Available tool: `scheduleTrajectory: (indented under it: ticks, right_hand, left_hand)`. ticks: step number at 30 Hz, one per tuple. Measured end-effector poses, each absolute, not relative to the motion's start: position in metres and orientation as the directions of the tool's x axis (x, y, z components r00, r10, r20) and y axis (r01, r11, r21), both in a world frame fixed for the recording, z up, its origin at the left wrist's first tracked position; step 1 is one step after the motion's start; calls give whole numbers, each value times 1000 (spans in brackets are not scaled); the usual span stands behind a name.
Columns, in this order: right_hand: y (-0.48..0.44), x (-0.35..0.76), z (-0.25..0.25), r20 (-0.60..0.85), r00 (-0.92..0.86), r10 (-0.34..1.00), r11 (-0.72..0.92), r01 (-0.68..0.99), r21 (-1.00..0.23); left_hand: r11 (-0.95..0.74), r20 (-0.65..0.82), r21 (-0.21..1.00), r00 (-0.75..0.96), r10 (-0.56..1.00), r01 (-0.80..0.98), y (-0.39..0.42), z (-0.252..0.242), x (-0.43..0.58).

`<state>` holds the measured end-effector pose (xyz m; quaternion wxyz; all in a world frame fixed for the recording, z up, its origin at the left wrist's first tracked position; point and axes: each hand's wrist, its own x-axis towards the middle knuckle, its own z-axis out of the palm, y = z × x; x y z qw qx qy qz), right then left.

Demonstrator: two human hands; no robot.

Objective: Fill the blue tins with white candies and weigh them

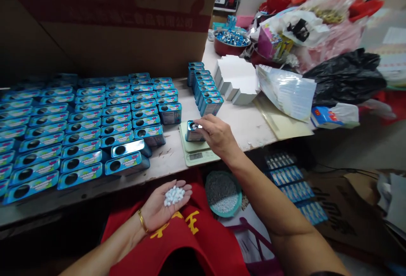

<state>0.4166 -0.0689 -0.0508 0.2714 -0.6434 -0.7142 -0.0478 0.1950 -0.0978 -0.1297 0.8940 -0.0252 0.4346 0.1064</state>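
Note:
Palm up, my left hand is cupped under a small heap of white candies, above the red apron. My right hand is pinched closed over the opening of a blue tin, with white candies showing at its fingertips. That tin stands upright on a pale green digital scale at the table's front edge. The scale's small display is too blurred to read. Below the table, between my arms, a teal tub holds more small white candies.
Rows of blue tins with round openings cover the left of the table, before a large carton. More tins and white boxes stand behind the scale. A red bowl holds blue lids; plastic bags crowd the right.

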Motion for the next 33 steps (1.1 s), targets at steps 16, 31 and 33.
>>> scheduleTrajectory:
  ticks: [16,31,33]
  right_hand:
    - [-140,434,-68,538,394,745,41,779,-626]
    - [-86,430,-73,446,114,888,113,885,-452]
    - [-84,421,-68,430,84,899,128,887,-443]
  left_hand:
    - [977,-797,40,583,158,-211,-97,-134,194]
    - [965,-775,78,594,217,-250,-101,-130,185]
    - [966,-770,66,603,209,-251,-103,-130,183]
